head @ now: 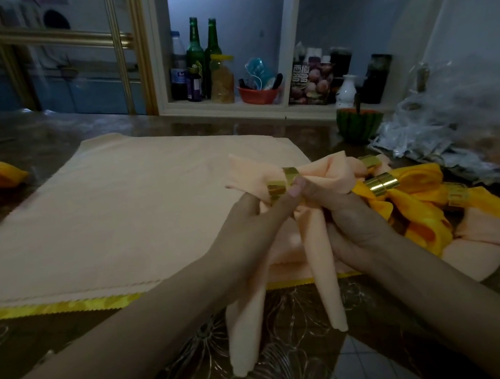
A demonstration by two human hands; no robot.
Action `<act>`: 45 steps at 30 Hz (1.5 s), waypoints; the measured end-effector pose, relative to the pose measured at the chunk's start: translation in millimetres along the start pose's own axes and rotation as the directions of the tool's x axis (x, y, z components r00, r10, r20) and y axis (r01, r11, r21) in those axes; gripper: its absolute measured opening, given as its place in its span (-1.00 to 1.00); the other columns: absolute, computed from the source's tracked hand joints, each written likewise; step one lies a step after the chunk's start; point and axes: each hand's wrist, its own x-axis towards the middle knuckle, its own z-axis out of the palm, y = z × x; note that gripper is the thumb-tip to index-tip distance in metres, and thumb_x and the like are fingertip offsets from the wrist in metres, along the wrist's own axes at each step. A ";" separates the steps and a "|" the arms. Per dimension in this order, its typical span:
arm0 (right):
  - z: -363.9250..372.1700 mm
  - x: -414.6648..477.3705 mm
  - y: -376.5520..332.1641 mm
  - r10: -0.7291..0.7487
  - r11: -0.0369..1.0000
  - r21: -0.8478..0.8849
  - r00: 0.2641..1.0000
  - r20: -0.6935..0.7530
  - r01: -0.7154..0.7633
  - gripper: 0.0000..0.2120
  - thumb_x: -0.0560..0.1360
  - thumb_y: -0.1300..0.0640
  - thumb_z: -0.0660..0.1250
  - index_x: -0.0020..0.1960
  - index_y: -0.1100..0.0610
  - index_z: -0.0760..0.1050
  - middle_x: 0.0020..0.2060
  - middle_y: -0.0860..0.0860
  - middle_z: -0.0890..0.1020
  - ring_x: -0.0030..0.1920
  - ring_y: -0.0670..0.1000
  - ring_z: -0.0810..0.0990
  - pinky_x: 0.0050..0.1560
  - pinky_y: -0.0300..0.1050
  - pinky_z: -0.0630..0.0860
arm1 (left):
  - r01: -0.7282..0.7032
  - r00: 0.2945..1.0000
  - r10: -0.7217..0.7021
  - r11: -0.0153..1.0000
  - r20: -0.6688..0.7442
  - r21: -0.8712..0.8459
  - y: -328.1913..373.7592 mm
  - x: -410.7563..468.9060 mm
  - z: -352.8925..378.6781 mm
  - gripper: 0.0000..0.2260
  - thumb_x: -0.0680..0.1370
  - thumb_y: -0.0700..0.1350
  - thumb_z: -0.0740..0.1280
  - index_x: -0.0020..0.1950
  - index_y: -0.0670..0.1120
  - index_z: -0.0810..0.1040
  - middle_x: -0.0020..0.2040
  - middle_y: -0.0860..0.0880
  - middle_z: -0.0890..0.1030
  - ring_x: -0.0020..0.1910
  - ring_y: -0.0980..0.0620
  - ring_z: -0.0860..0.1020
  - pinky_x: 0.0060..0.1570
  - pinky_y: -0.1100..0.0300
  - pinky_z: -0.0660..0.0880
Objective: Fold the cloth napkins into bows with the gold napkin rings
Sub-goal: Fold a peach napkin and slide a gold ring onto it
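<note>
Above the table's (72, 343) near edge, your left hand (248, 221) pinches the gold napkin ring (277, 186) while your right hand (353, 223) grips the gathered peach napkin (321, 259), apparently steadying the bow's loops; the tails hang loose.

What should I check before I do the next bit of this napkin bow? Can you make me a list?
1. Ring on: the gold ring sits round the gathered middle of the peach napkin. Ok.
2. Firm hold: the left hand pinches at the ring, and the right hand grips the folds beside it. Ok.
3. Loops even: the hands cover part of them. Cannot tell.
4. Ends tidy: two long ends hang loose below the hands. Probably not ok.
5. Next one ready: a flat napkin lies spread on the table. Ok.
6. Spot for it: finished bows are piled on the right. Ok.
</note>
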 end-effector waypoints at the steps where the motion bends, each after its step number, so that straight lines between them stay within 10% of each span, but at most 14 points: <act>1: 0.5 -0.6 0.2 0.013 0.999 -0.035 1.000 0.010 -0.012 -0.65 0.28 0.20 0.43 0.05 0.20 0.55 -0.02 0.15 0.67 0.01 0.07 0.66 0.06 -0.01 0.60 | -0.031 0.999 0.030 0.999 0.040 0.033 -1.8 -0.7 2.2 -0.98 0.52 0.11 0.26 -0.08 0.22 0.45 -0.24 0.36 0.57 -0.18 0.48 0.51 -0.20 0.51 0.45; 22: -6.9 5.1 0.8 0.065 0.939 -0.335 0.996 -0.055 -0.080 -0.65 0.43 0.06 0.41 0.17 0.15 0.53 -0.18 0.08 0.69 -0.24 -0.02 0.67 -0.25 -0.16 0.55 | 0.239 0.968 -0.245 0.965 -0.055 -0.107 -1.4 11.7 -10.8 -0.72 0.54 0.14 0.23 -0.03 -0.02 0.60 -0.03 -0.12 0.66 -0.01 -0.09 0.60 0.08 0.03 0.52; 28: 0.4 -3.7 -10.8 0.181 0.938 -0.287 0.980 -0.080 -0.197 -0.73 0.44 0.08 0.42 0.10 0.16 0.55 -0.25 0.09 0.69 -0.28 0.02 0.68 -0.28 -0.17 0.59 | -0.025 0.992 0.080 0.880 -0.096 0.474 1.6 -0.1 -5.4 -0.76 0.59 0.12 0.11 -0.13 0.03 0.45 -0.15 0.05 0.49 -0.20 0.16 0.47 -0.26 0.27 0.36; 35: -24.1 -48.4 -46.3 0.068 0.905 -0.415 0.993 -0.092 -0.100 -0.75 0.45 0.10 0.41 0.09 0.17 0.54 -0.24 0.09 0.67 -0.25 0.03 0.64 -0.31 -0.15 0.57 | -0.253 0.965 0.174 0.817 0.196 0.519 2.4 -15.4 8.6 -0.87 0.59 0.10 0.12 -0.04 0.19 0.45 -0.06 0.20 0.53 -0.11 0.40 0.47 -0.14 0.54 0.37; 40: -67.8 -105.4 -51.9 0.016 0.930 -0.362 0.989 -0.146 -0.068 -0.64 0.32 0.12 0.44 0.09 0.16 0.56 -0.15 0.08 0.70 -0.23 0.00 0.65 -0.27 -0.15 0.56 | -0.393 0.865 0.133 0.780 0.485 0.486 12.7 -41.3 44.5 -0.65 0.54 0.16 0.07 0.13 0.02 0.50 0.05 0.07 0.57 -0.03 0.23 0.50 0.02 0.30 0.43; 45: -87.5 -127.2 -63.4 0.028 0.979 -0.192 0.981 -0.194 -0.066 -0.66 0.35 0.14 0.40 0.08 0.26 0.53 -0.23 0.18 0.64 -0.26 0.07 0.60 -0.20 -0.07 0.56 | -0.510 0.859 0.372 0.685 0.351 0.521 29.3 -32.6 66.3 -0.73 0.61 -0.02 0.13 -0.10 0.03 0.61 -0.19 0.15 0.60 -0.16 0.28 0.53 -0.17 0.37 0.40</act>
